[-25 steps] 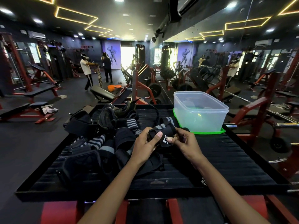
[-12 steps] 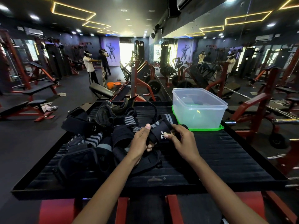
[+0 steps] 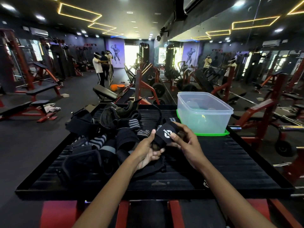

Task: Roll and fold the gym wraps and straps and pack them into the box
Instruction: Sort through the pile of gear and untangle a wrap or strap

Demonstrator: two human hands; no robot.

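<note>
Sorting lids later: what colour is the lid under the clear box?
Bright green; the lid sits under the clear box, clearest in the head view.

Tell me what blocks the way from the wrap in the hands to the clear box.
Nothing visible does. The black wrap, held by the left hand and right hand, sits just in front of the open clear box, whose green lid lies underneath it.

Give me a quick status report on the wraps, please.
Left hand and right hand both gripping black wrap. Clear box open, just beyond. Path clear; pile of wraps left.
</note>
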